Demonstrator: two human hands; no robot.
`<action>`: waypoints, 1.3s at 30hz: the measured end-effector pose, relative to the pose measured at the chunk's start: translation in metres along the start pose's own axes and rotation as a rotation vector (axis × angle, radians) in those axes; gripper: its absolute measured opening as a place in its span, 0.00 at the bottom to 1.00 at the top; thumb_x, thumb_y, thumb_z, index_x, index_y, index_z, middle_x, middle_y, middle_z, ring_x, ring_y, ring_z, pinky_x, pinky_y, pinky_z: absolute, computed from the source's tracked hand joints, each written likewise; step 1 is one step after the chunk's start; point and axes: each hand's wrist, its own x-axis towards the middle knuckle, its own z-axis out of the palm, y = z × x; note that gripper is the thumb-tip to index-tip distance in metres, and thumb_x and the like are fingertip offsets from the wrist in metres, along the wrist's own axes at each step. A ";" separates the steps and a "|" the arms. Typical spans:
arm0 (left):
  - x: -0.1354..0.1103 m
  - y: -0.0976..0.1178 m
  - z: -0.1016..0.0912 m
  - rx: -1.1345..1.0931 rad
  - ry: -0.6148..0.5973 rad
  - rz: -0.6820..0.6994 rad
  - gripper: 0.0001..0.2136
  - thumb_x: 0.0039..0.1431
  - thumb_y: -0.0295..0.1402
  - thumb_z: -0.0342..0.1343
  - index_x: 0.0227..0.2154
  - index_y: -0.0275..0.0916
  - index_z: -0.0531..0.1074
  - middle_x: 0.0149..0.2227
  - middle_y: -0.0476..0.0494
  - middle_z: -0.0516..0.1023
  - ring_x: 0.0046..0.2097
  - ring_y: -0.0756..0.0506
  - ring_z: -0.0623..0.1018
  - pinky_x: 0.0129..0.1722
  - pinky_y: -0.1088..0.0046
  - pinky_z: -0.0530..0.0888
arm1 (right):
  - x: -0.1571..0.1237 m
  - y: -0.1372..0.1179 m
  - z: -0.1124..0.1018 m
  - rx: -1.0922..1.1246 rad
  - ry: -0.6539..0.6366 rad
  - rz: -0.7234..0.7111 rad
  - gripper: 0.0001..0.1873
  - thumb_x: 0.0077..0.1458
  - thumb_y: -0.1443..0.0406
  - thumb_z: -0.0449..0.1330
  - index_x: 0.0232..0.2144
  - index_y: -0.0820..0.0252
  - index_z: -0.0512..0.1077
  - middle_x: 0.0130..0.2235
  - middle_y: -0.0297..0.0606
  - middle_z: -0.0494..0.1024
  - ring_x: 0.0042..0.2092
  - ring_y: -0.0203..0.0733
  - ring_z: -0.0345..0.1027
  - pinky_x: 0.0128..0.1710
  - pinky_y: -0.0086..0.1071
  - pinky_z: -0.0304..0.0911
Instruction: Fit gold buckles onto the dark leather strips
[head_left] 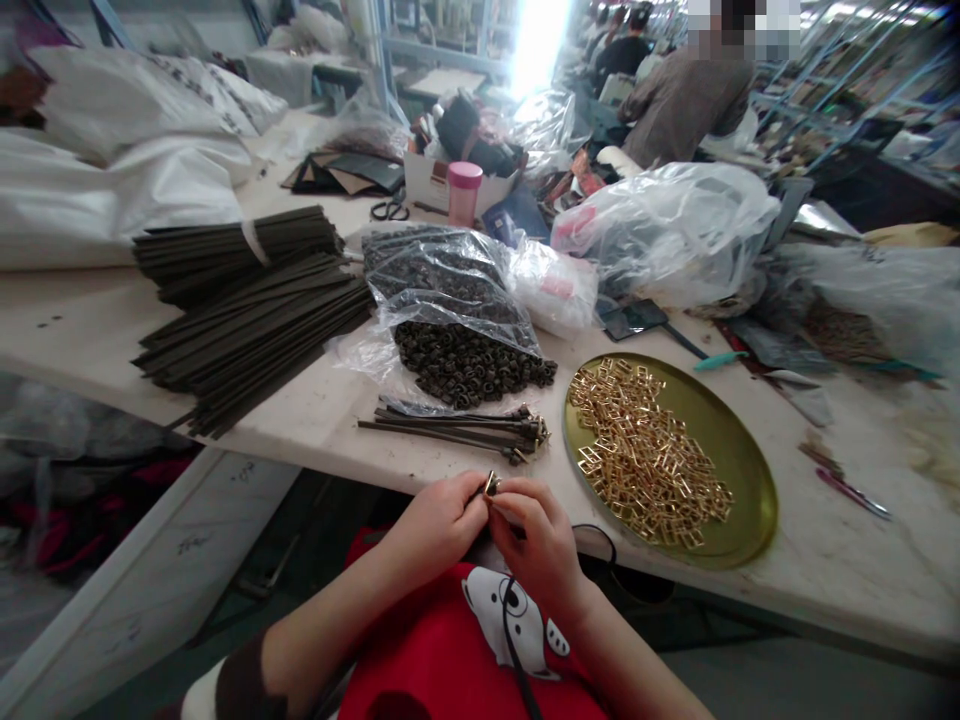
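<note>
My left hand [439,520] and my right hand [536,535] meet just below the table's front edge, both pinched on a small gold buckle [491,484] at the end of a thin dark strap [514,640] that hangs down over my red top. Just beyond them on the table lies a small bunch of finished straps with buckles [465,430]. A round gold tray [739,450] heaped with gold buckles [645,455] sits to the right. An open plastic bag of dark rings [465,360] lies ahead.
A big stack of dark straps [247,300] lies at the left, with white sacks [112,180] behind. Clear plastic bags [667,230], a pink cup [464,192], scissors [389,210] and a box are farther back. Another person [686,95] sits at the far end.
</note>
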 end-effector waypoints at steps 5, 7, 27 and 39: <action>0.001 0.005 0.000 -0.008 -0.007 0.010 0.08 0.57 0.29 0.41 0.26 0.38 0.63 0.24 0.51 0.67 0.28 0.50 0.67 0.27 0.76 0.60 | 0.001 0.000 -0.001 -0.082 0.067 0.010 0.13 0.51 0.71 0.56 0.40 0.55 0.66 0.36 0.40 0.73 0.38 0.41 0.69 0.37 0.38 0.68; 0.002 0.005 0.002 -0.009 -0.013 0.018 0.08 0.57 0.29 0.41 0.26 0.38 0.63 0.24 0.51 0.67 0.27 0.50 0.67 0.27 0.76 0.60 | 0.001 0.000 -0.002 -0.087 0.067 0.038 0.12 0.51 0.71 0.56 0.40 0.55 0.66 0.36 0.40 0.73 0.38 0.41 0.69 0.37 0.37 0.68; -0.001 0.007 0.004 -0.104 -0.072 -0.003 0.07 0.57 0.31 0.42 0.33 0.37 0.64 0.29 0.48 0.69 0.31 0.49 0.67 0.30 0.75 0.62 | 0.012 0.001 -0.008 0.205 -0.055 0.368 0.05 0.55 0.66 0.53 0.31 0.58 0.68 0.31 0.36 0.71 0.35 0.39 0.66 0.35 0.32 0.62; 0.002 -0.004 0.009 -0.260 -0.026 -0.120 0.12 0.57 0.38 0.44 0.23 0.38 0.61 0.20 0.53 0.66 0.22 0.52 0.65 0.22 0.78 0.59 | 0.014 0.000 -0.007 0.698 -0.025 0.793 0.08 0.52 0.59 0.57 0.29 0.58 0.67 0.26 0.30 0.70 0.29 0.34 0.63 0.30 0.28 0.60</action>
